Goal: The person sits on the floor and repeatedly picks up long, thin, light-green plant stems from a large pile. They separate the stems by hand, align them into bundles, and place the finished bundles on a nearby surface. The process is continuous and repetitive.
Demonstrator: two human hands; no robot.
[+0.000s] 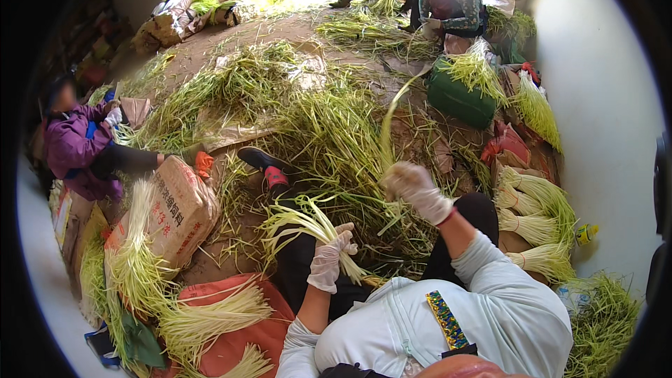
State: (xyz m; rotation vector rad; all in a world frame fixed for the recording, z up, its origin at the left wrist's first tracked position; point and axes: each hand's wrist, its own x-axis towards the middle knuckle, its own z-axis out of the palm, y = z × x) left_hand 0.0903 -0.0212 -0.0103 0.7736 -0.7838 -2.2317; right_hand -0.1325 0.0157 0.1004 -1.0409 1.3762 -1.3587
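Note:
My left hand (333, 260), in a whitish glove, is closed around a bunch of pale garlic chives (302, 223) with long thin stalks; the cut ends stick out below the fist. My right hand (412, 184), gloved too and blurred, is raised to the right of it, with a yellow-green leaf strand (391, 121) rising from it. Whether its fingers grip the strand is not plain. In front of both hands lies a large heap of loose green leaves (336, 136). At the lower left, more pale stalks (220, 315) rest on a red sack (268, 336).
Tied pale bundles (535, 226) lie along the right wall, near a yellow bottle (585, 233). A printed sack (176, 212) stands at the left, a green bundle (462, 94) at the upper right. A person in purple (79, 142) sits at the left; other people (451, 5) sit at the back.

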